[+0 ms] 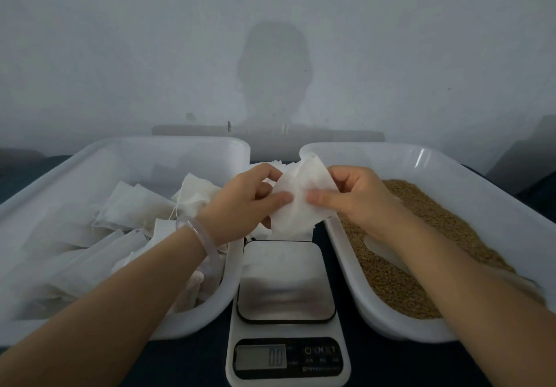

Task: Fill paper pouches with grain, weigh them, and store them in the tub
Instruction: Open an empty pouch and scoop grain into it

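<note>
both hands [246,197] [355,197] pinch an empty white paper pouch [301,203] at frame centre; filling and weighing remain, small digital scale [285,284] bare.

Pale bangle [201,237], shadowed wall [276,55]

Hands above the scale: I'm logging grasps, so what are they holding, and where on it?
Both hold one white paper pouch. The left hand pinches its left edge, the right hand its right edge, thumbs on the near face.
</note>
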Available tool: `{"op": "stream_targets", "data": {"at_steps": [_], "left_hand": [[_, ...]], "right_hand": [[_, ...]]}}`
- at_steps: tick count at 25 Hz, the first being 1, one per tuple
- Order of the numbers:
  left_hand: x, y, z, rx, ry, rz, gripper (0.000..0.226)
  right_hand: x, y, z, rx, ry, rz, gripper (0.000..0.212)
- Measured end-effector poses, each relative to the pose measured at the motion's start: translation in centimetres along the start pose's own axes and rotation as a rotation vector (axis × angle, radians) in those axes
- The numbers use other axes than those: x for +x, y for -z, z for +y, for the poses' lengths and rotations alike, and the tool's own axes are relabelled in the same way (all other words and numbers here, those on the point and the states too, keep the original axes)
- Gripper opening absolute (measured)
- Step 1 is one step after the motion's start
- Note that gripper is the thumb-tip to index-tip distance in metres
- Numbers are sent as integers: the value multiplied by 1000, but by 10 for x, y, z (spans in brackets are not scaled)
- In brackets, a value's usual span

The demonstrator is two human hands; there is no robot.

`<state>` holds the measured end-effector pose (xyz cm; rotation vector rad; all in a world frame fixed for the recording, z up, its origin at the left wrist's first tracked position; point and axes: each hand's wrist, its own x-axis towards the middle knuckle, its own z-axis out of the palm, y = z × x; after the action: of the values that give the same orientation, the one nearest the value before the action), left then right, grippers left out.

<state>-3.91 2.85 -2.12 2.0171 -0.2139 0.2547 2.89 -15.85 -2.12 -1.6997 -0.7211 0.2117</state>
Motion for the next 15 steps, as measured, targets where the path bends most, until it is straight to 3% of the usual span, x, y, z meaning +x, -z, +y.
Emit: {"op": "stream_targets", "data": {"at_steps": [2, 4, 6, 11, 15], "left_hand": [[-1, 1, 1, 5, -5, 13, 12], [-2, 0, 1, 64, -18, -11, 36], [-3, 0, 3, 136, -18, -33, 45], [1, 2, 0, 199, 1, 68, 27], [1, 2, -1, 91, 42, 131, 10]], "right_hand": [[0, 1, 1, -29, 8, 30, 22], [-3, -2, 1, -69, 4, -18, 29], [-4, -5, 0, -102, 50, -14, 31], [3, 0, 0, -101, 119, 207, 29], [-1, -2, -2, -159, 119, 96, 22]]}}
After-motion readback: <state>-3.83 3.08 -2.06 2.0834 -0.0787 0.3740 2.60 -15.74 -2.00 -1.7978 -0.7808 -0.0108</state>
